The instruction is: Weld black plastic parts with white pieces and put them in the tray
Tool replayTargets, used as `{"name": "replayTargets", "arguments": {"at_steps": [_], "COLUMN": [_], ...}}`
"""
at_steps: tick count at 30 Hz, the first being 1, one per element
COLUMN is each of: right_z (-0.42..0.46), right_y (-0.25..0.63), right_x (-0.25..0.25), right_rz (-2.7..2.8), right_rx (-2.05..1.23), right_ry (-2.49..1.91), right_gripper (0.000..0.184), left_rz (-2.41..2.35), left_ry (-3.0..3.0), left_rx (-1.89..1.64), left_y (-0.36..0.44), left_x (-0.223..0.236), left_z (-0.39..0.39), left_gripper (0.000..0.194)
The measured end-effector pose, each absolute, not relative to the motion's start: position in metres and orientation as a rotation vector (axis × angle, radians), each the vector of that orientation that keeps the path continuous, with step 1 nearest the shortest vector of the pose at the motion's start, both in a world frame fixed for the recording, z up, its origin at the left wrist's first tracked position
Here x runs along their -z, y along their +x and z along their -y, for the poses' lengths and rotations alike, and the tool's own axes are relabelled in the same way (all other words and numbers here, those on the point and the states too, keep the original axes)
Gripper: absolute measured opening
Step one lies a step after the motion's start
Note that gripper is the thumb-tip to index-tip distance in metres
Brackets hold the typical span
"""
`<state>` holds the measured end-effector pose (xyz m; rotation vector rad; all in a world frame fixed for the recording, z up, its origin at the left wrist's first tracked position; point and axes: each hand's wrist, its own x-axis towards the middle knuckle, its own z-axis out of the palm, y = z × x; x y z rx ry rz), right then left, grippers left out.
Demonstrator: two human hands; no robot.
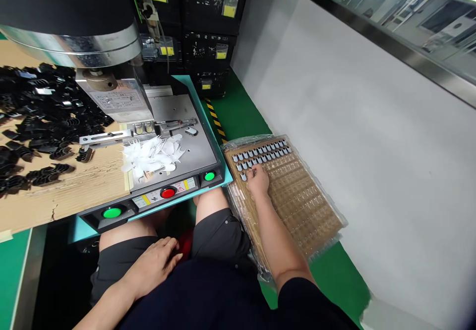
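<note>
My right hand (258, 180) is at the clear plastic tray (297, 206) on my right, its fingers drawn together over a pocket in the third row. What the fingertips hold is hidden. Just left of them sits a small grey part with a dark notched end (243, 176). Two rows of similar parts fill the far end of the tray. My left hand (158, 260) rests on my thigh, fingers loosely stretched, holding nothing. In front of me stands a press machine with a metal head (115, 94) above a small fixture (144, 127). One grey part (191, 131) lies on its plate.
A pile of thin white pieces (152, 156) lies before the fixture. Many black curved parts (48, 121) cover the cardboard at left. The machine front carries green buttons (112, 213) and a red button (168, 193). Black bins (208, 47) stand behind; a white wall (353, 101) rises right.
</note>
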<state>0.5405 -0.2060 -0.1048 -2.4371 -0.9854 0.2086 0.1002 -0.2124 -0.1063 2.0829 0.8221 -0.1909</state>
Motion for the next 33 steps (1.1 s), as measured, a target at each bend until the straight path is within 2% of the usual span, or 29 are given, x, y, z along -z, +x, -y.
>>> {"name": "replayTargets", "arguments": {"at_steps": [3,7,19,29,33], "right_z": [0.207,0.209,0.208,0.219,0.219], "right_y": [0.529,0.510,0.485,0.478,0.477], "right_x": [0.092,0.078,0.057,0.037,0.037], "right_rz": [0.918,0.895,0.966,1.365,1.409], "right_rx": [-0.336,-0.344,-0.295,0.209,0.313], "right_ry": [-2.132,-1.886,-1.781,-1.744,-1.712], "right_gripper": [0.020,0.032,0.037,0.012,0.008], "left_rz": [-0.829,-0.825,-0.816,-0.827,-0.827], "left_ry": [2.095,2.093,2.110,2.113,2.114], "left_rx": [0.186,0.211,0.184,0.166,0.187], "left_y": [0.101,0.102,0.099,0.100,0.101], "left_x": [0.106,0.105,0.107,0.104,0.103], "left_z": [0.211,0.211,0.212,0.212,0.211], "left_gripper": [0.031,0.032,0.033,0.032,0.032]}}
